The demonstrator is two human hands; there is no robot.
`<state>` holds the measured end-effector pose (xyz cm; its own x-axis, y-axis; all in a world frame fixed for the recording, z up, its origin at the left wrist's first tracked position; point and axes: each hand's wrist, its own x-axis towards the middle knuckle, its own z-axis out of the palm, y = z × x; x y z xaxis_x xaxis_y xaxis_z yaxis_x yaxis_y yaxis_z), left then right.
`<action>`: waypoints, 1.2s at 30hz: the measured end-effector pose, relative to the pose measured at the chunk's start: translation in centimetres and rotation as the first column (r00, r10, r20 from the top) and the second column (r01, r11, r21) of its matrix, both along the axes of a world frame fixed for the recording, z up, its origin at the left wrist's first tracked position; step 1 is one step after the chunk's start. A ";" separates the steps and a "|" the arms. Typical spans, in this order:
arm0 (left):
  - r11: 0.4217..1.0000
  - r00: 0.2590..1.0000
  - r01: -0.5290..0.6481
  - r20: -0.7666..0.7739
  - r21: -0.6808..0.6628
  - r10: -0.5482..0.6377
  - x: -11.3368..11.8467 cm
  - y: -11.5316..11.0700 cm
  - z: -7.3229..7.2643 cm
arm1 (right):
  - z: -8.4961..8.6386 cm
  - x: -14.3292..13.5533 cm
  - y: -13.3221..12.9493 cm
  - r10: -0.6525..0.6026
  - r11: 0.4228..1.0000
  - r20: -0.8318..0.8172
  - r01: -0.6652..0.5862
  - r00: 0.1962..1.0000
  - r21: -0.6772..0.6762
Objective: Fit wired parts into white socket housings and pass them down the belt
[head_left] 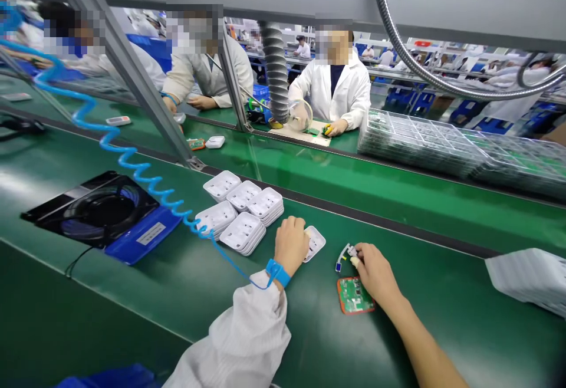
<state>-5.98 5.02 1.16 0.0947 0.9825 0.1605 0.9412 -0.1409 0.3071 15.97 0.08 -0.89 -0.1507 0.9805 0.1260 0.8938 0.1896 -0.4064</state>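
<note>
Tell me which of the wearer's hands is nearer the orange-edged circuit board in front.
Right. The right hand is close by the circuit board, overlapping its right edge in view; the left hand is farther off to its left, at a white cover.

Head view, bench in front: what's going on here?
The left hand is at a single white shell, beside the stacks of white shells; its grip is hidden. The right hand has its fingers at a small wired part, just above an orange-edged circuit board lying on the green bench.
</note>
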 end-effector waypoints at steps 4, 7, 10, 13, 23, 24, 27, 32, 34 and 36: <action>0.995 1.000 0.017 0.004 -0.102 -0.016 0.5 0.0 -0.6 | 1.2 -1.5 -1.3 0.142 0.990 -0.159 -0.136 0.977 0.047; 0.992 0.987 0.072 0.153 -0.104 -0.056 2.1 -1.1 -0.8 | 1.8 -2.8 -1.8 0.190 0.978 -0.163 -0.171 0.968 0.124; 0.974 0.887 0.195 0.445 -0.111 -0.126 3.7 -2.3 -1.1 | 1.7 -2.8 -1.7 0.144 0.969 -0.072 -0.126 0.987 0.211; 0.934 0.671 0.333 0.728 -0.130 -0.138 4.6 -2.9 -1.5 | 1.5 -2.0 -1.4 0.092 0.960 0.016 -0.093 0.996 0.265; 0.704 0.168 0.667 0.970 -0.242 0.174 4.6 -3.1 -1.1 | 1.4 -1.2 -0.8 0.188 0.927 0.056 -0.196 0.981 0.319; 0.693 0.135 0.685 0.973 -0.227 0.186 4.6 -3.2 -1.0 | 1.4 -1.2 -0.8 0.195 0.925 0.052 -0.201 0.979 0.321; 0.728 0.149 0.651 0.976 -0.217 0.157 4.8 -3.3 -1.1 | 1.5 -1.3 -0.9 0.207 0.927 0.038 -0.209 0.978 0.312; 0.869 0.339 0.442 0.938 -0.224 0.070 4.9 -3.4 -1.4 | 2.1 -1.3 -1.0 0.205 0.944 -0.104 -0.169 0.973 0.284; 0.884 0.367 0.429 0.930 -0.184 0.016 4.8 -3.5 -1.0 | 2.3 -1.1 -0.9 0.159 0.973 -0.236 -0.112 0.959 0.202; 0.886 0.409 0.444 0.910 -0.133 -0.068 4.8 -3.8 -0.4 | 2.6 -0.9 -0.8 0.133 0.991 -0.345 -0.117 0.929 0.065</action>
